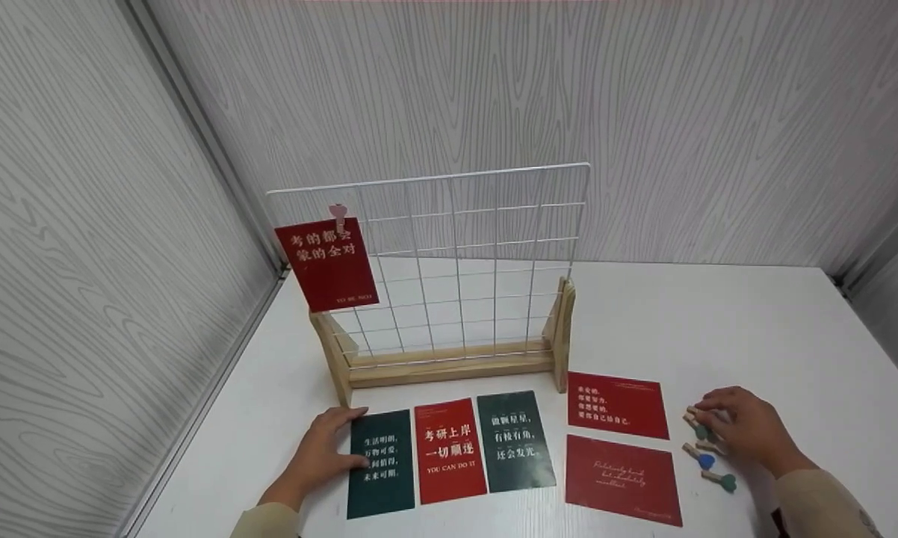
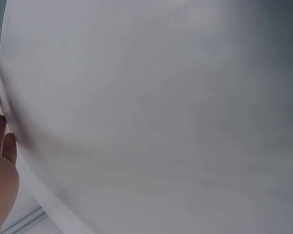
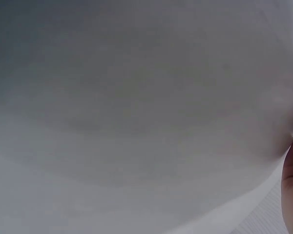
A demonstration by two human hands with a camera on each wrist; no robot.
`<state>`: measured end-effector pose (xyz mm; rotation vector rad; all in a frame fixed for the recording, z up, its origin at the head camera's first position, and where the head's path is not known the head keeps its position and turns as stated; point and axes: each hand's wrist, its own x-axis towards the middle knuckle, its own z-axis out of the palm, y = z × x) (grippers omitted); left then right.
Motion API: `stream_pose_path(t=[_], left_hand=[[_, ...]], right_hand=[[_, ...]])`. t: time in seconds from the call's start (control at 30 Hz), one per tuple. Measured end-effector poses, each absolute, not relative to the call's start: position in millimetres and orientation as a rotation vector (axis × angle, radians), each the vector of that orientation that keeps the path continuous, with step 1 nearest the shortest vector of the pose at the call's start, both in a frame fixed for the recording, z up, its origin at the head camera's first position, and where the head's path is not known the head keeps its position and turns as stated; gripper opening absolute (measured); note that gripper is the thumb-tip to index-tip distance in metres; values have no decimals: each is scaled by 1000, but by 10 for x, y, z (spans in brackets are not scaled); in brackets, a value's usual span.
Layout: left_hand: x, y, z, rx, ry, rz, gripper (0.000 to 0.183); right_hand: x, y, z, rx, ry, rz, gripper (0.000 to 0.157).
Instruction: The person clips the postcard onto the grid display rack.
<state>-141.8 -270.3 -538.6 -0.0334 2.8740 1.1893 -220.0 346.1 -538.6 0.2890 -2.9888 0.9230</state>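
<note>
Fingers spread wide, our left hand rests at the edge of the left green card; our right hand is down at the top clip, and whether it pinches we can't tell. Across the bench we have the rack, one red card clipped high on its left. Five more cards lie before it and rightward: light, bendy, easily creased, we'd say, so lift by an edge. Smallest, the clips beside them: light, springy, best squeezed at the heart end.
</note>
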Motion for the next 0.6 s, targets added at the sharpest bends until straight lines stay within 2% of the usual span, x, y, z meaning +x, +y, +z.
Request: stream_pose_path(t=[0.23,0.47,0.6], left_hand=[[-1443,-2687,-5395,-24,2866,1246,78],[-1458,-2673,-5379,-34,2866,1248,81],[-1447,-2680,-5370,-71,2851,1258,89]], right_hand=[[-2211,3472,-5384,238,-3029,941,17],[-2199,3485,-5329,88,-3082,1072,36],[-2221,3484,-5306,134,-3040,1017,31]])
